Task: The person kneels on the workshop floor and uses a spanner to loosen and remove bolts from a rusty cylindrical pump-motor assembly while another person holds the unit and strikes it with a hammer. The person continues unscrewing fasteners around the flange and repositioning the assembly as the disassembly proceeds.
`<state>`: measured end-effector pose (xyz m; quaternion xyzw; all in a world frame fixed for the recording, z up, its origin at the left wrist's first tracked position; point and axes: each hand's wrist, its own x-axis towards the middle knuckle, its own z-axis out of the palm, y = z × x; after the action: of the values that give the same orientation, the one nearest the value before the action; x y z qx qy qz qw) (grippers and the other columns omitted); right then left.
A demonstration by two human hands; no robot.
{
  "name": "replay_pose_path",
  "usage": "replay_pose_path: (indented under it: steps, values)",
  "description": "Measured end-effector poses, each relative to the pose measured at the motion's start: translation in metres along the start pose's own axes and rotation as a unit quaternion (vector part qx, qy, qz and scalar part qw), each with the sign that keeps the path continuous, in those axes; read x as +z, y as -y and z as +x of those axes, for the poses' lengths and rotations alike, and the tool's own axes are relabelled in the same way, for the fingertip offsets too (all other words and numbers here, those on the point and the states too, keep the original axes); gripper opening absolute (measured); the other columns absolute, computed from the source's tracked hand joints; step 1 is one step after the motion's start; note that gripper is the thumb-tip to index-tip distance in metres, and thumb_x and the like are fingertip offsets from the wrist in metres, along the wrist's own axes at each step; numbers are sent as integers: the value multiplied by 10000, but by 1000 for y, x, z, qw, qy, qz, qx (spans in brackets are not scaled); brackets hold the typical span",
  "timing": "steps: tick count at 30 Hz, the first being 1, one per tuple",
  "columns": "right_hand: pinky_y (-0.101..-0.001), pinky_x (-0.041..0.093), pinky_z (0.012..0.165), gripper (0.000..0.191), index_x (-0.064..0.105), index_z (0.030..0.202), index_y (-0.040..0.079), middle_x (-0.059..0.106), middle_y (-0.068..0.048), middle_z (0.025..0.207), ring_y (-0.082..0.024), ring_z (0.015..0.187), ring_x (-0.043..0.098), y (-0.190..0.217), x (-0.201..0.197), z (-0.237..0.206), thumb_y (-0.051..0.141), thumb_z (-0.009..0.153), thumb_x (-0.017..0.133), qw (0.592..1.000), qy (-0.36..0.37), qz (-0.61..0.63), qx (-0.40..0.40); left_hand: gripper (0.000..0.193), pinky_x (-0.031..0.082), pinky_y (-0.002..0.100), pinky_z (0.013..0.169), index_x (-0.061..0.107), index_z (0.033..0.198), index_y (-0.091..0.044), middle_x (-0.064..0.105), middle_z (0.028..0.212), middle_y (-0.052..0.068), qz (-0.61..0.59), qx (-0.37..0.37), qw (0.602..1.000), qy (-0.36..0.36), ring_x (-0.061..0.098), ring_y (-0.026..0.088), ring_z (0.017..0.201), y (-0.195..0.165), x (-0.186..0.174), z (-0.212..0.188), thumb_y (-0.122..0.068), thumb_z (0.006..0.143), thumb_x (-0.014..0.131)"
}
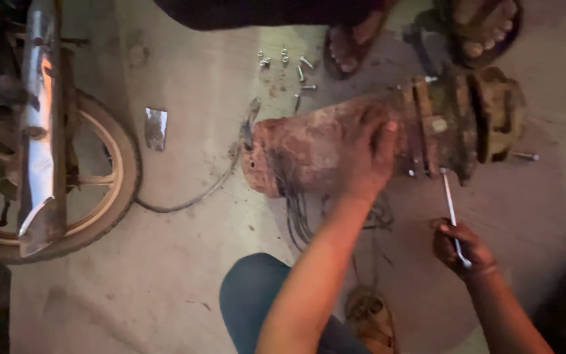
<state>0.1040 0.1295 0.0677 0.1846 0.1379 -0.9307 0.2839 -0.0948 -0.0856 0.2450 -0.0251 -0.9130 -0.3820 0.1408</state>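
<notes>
A rusty, dirt-caked cylindrical motor lies on its side on the concrete floor, with a flanged housing at its right end. My left hand rests flat on top of the motor body, pressing it down. My right hand grips a slim metal spanner; its far end sits at a bolt on the flange's lower edge. Dark wires trail from under the motor toward me.
Several loose bolts lie on the floor beyond the motor. Another person's sandalled feet stand at the top. A motorcycle wheel and chrome exhaust fill the left. A shiny metal scrap and a cable lie nearby. My knee is below.
</notes>
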Motion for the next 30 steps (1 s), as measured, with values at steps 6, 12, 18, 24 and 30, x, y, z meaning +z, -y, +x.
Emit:
replay_pose_path:
  steps: [6,12,18,24,30]
  values:
    - [-245,401,508,163,617,1116,-19,469,-5,734,-131,595,435,39,96,25,59,1071,481,926,86,365,38,413,309,554,1280,703,1228,-104,690,1299,113,-33,-17,999,-14,608,336,1309,1,5,-3,-452,1072,544]
    - [-226,403,567,134,577,1007,19,500,26,771,-103,632,452,57,109,48,68,959,462,903,-80,422,-19,373,328,538,1254,698,1223,-127,706,1260,90,17,-2,1000,-14,618,305,1279,2,2,-2,-431,1060,559]
    - [-255,371,479,110,600,966,70,505,10,715,-106,560,431,65,109,54,89,994,495,965,-86,246,-11,457,492,478,1066,721,1188,-113,734,1244,107,41,50,975,211,681,315,1162,34,-9,23,-494,1022,531]
    - [-257,287,441,206,620,1045,169,633,-35,833,-101,544,398,93,150,59,222,986,430,887,-400,-222,70,572,494,493,1055,646,1322,-64,668,1338,195,109,134,946,275,655,369,1209,49,-5,37,-510,1029,442]
    - [-325,326,445,183,611,1040,122,557,-34,768,-149,554,435,103,153,51,285,1025,529,828,-394,-376,135,725,438,502,1094,543,1431,-42,601,1405,234,128,100,937,310,588,405,1279,42,-4,44,-608,1010,377]
